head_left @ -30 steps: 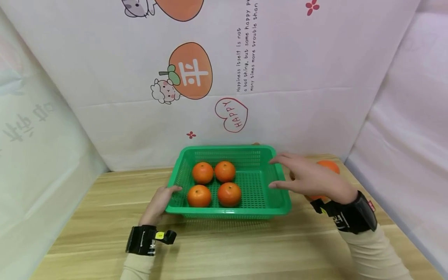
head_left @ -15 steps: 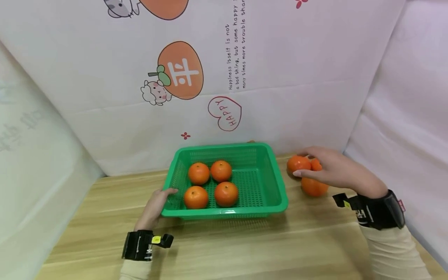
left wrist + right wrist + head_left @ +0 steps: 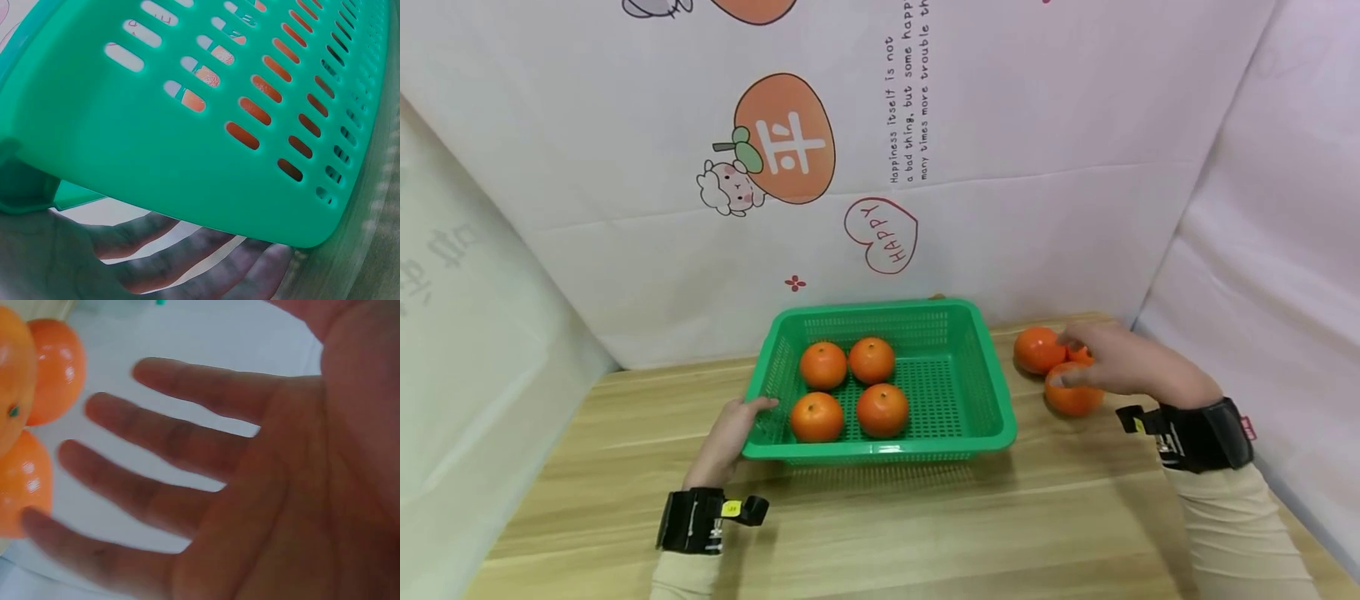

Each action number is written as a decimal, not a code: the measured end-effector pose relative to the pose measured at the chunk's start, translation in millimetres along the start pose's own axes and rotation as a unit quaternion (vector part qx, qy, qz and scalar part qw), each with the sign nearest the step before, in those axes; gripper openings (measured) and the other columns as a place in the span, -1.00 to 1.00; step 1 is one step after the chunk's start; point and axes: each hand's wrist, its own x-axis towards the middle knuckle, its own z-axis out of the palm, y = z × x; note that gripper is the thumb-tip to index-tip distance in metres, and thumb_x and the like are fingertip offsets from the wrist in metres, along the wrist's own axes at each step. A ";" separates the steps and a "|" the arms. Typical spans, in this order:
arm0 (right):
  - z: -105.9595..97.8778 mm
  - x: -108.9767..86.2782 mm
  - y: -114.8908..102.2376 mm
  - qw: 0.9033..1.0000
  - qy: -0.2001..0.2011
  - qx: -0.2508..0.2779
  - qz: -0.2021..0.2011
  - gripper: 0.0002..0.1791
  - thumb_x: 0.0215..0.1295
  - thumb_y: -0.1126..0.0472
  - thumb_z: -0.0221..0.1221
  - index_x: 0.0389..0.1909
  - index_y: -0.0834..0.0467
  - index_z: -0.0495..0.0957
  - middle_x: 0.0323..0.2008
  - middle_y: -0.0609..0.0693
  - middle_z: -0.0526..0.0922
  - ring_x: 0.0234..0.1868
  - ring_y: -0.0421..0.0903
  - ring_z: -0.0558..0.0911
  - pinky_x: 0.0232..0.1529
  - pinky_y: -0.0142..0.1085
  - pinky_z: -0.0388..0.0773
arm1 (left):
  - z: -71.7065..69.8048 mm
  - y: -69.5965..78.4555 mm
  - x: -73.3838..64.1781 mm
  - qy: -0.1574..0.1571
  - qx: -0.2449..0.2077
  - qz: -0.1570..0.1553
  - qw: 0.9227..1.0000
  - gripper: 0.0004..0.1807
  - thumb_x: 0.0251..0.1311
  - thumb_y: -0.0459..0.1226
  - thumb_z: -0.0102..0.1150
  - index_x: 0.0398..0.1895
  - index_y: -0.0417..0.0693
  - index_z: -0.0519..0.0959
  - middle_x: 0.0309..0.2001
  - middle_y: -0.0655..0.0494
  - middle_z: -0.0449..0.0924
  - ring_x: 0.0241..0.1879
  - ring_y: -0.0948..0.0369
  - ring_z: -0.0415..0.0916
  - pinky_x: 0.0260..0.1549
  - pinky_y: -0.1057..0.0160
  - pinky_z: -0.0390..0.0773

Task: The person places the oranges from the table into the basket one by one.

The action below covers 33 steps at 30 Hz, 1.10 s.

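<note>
A green plastic basket [image 3: 936, 447] stands mid-table with several oranges [image 3: 882, 410] inside. My left hand [image 3: 727, 433] grips its left side, the thumb over the rim; in the left wrist view the fingers [image 3: 175, 262] lie along the outside of the perforated wall [image 3: 125, 137]. To the right of the basket is a group of three oranges [image 3: 1040, 350]. Over this group hovers my right hand [image 3: 1131, 358], partly covering the back and front ones. In the right wrist view its fingers [image 3: 187, 444] are spread and fairly straight, close to the oranges [image 3: 56, 372], holding none.
The wooden table [image 3: 880, 533] extends in front of the basket. Behind it rises a white printed cloth [image 3: 1000, 208], with more white cloth at both sides. A small brownish thing [image 3: 937, 297] peeks out behind the basket's back rim.
My right hand has moved from the basket's right rim to the oranges on the right, then drawn slightly back over the front one. The left hand keeps its grip on the basket.
</note>
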 end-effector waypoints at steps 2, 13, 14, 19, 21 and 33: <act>1.3 0.8 4.9 1.000 -0.020 -0.002 0.011 -0.28 0.23 -0.03 0.47 0.17 0.46 0.55 0.05 0.41 0.70 0.08 0.37 0.67 0.04 0.20 0.64 | -0.1 0.7 -0.2 -0.002 0.002 0.002 1.000 -0.37 0.53 -0.07 -0.02 0.45 -0.36 0.35 -0.19 0.00 0.76 -0.32 0.23 0.71 -0.28 0.26 0.70; 11.1 9.0 18.9 1.000 -0.023 -0.011 0.000 -0.42 0.16 0.08 0.50 0.11 0.36 0.67 0.12 0.34 0.70 0.12 0.33 0.65 0.12 0.21 0.59 | -1.4 4.1 -2.1 0.002 0.006 -0.001 1.000 -0.40 0.53 -0.07 -0.03 0.42 -0.35 0.38 -0.24 0.04 0.76 -0.35 0.25 0.70 -0.30 0.27 0.68; 12.4 9.5 20.0 1.000 -0.024 -0.008 0.000 -0.42 0.14 0.09 0.51 0.10 0.36 0.67 0.10 0.34 0.70 0.11 0.31 0.65 0.11 0.20 0.58 | -1.4 4.0 -2.1 0.002 0.006 -0.001 1.000 -0.40 0.53 -0.07 -0.03 0.41 -0.35 0.39 -0.24 0.04 0.76 -0.35 0.25 0.70 -0.30 0.27 0.68; 21.2 12.5 25.7 0.999 -0.028 -0.017 -0.011 -0.46 0.05 0.12 0.55 0.01 0.35 0.71 -0.04 0.24 0.75 0.02 0.20 0.67 0.09 0.10 0.58 | -0.5 2.7 -1.7 -0.002 0.005 0.000 1.000 -0.43 0.54 -0.06 -0.04 0.36 -0.34 0.43 -0.28 0.06 0.76 -0.36 0.24 0.70 -0.30 0.27 0.68; 24.8 14.1 26.8 0.999 -0.032 -0.026 -0.016 -0.48 0.01 0.13 0.55 -0.03 0.33 0.72 -0.09 0.19 0.77 -0.03 0.15 0.68 0.07 0.05 0.58 | -0.3 2.2 -1.4 -0.004 0.005 0.001 1.000 -0.44 0.55 -0.06 -0.05 0.35 -0.34 0.43 -0.30 0.07 0.75 -0.36 0.24 0.70 -0.30 0.26 0.68; 48.4 21.7 13.8 0.985 -0.132 0.002 0.113 -0.22 0.00 -0.02 0.55 0.20 0.28 0.55 -0.03 0.23 0.64 -0.26 0.05 0.58 -0.40 -0.15 0.60 | 0.0 2.4 -0.9 0.000 0.004 0.004 1.000 -0.42 0.55 -0.07 -0.06 0.39 -0.33 0.40 -0.25 0.02 0.76 -0.35 0.22 0.71 -0.31 0.25 0.69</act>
